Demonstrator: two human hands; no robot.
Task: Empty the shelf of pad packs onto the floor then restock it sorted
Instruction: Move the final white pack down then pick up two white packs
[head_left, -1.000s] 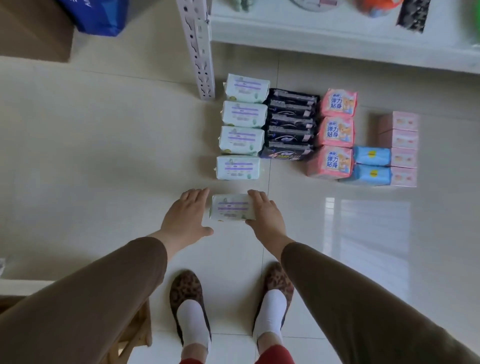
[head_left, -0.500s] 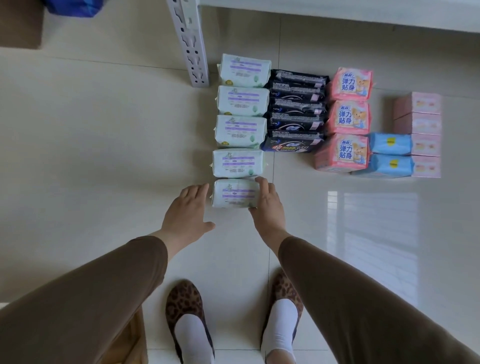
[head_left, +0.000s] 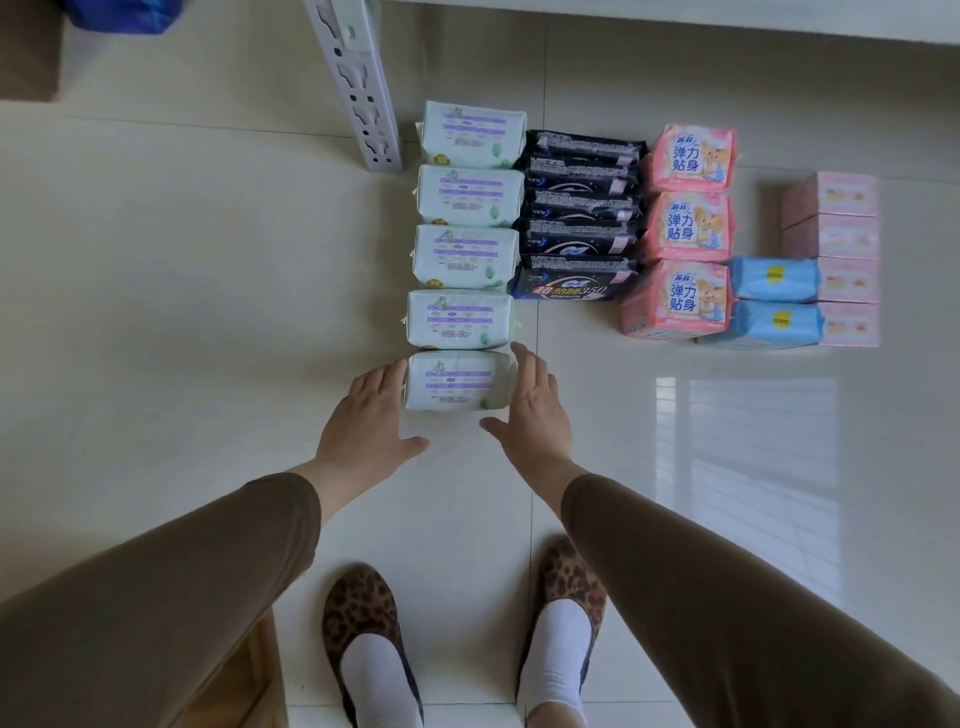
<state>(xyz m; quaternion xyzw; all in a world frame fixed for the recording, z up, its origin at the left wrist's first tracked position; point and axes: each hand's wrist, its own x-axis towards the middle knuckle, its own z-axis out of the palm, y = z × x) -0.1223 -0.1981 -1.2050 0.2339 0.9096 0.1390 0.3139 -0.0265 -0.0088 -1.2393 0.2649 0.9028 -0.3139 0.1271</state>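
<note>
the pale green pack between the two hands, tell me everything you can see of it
The pale green pack is a soft, plump pillow-shaped pack in what looks like glossy plastic film, with purple label bands and small print too blurred to read. It lies flat on the floor tiles, nearest the person in a column of five like packs. The left hand touches its left end with straight fingers, and the right hand lies along its right end. Neither curls round it.

A glossy cream tile floor (head_left: 156, 312) reflects a window at right. A blue bag (head_left: 122, 13) sits at the top left beside a brown box (head_left: 28, 52). Leopard-print slippers (head_left: 358, 618) over white socks (head_left: 376, 680) stand below, near a wooden stool (head_left: 249, 680).
</note>
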